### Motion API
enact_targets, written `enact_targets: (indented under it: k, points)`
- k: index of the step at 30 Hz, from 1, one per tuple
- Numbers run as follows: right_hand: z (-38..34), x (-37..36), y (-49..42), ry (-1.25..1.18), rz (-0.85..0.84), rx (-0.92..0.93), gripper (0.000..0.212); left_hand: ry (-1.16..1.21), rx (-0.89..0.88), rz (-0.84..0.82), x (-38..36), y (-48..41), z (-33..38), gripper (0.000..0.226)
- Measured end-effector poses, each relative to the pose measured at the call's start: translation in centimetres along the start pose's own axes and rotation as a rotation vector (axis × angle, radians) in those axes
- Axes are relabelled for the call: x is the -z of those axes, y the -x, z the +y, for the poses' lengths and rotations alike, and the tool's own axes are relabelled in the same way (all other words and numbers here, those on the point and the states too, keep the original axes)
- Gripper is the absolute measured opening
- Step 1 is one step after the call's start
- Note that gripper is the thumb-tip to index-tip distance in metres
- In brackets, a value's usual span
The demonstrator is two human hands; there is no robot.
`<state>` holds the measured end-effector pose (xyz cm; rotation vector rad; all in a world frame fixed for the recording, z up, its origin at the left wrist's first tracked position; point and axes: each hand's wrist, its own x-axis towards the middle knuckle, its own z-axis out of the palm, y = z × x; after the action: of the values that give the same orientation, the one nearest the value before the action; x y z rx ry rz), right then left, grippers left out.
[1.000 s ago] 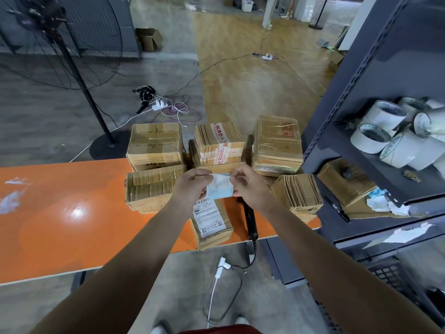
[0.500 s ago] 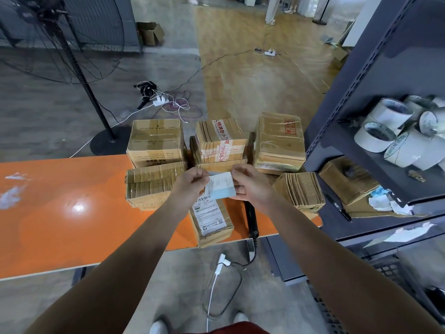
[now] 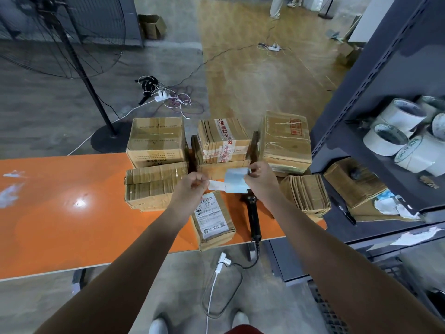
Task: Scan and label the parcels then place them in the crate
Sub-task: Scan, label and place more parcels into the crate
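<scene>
Nearest, a labelled parcel (image 3: 213, 219) lies at the near edge of the orange table (image 3: 72, 213), with a black scanner (image 3: 252, 213) just right of it. Above them, the left hand (image 3: 192, 186) pinches a white strip (image 3: 216, 185). The right hand (image 3: 260, 183) pinches the pale label sheet (image 3: 237, 180) touching that strip. Taped parcels (image 3: 224, 141) stand stacked beyond.

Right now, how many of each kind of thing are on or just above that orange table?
Cardboard parcels: 7, one half hidden beneath the red-taped one
Barcode scanner: 1
Label, pinched by left hand and right hand: 1
Total: 9
</scene>
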<state>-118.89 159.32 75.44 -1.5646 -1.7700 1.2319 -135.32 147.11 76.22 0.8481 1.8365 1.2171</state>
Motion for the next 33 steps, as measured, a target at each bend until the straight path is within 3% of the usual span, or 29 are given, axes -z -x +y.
enact_targets:
  k: [5, 9, 11, 14, 19, 24, 33]
  points:
    - [1.3, -1.5, -1.4, 0.635, -0.127, 0.416, 0.010, 0.060, 0.152, 0.073, 0.1, -0.4, -1.1, 0.012]
    - [2.2, -3.4, -2.2, 1.002, -0.227, 0.547, 0.012, 0.111, 0.243, 0.130, 0.3, -0.7, -1.8, 0.011]
    - [2.9, -4.0, -2.4, 1.075, -0.245, 0.564, 0.019, 0.128, 0.275, 0.153, 0.2, -0.8, -2.2, 0.010]
    - [4.9, -4.8, -2.7, 1.030, -0.277, 0.519, 0.018, 0.120, 0.301, 0.186, 0.1, -0.9, -2.9, 0.010]
    - [6.3, -4.7, -2.5, 0.709, -0.285, 0.289, 0.014, 0.124, 0.322, 0.211, -0.2, -0.3, -3.9, 0.013]
    - [5.7, -4.2, -1.2, 0.506, -0.274, 0.284, 0.017, 0.115, 0.341, 0.198, -1.0, 0.4, -5.1, 0.012]
    - [5.2, -4.8, 2.4, 0.218, -0.449, 0.152, 0.023, 0.134, 0.381, 0.228, -1.3, 2.2, -6.4, 0.014]
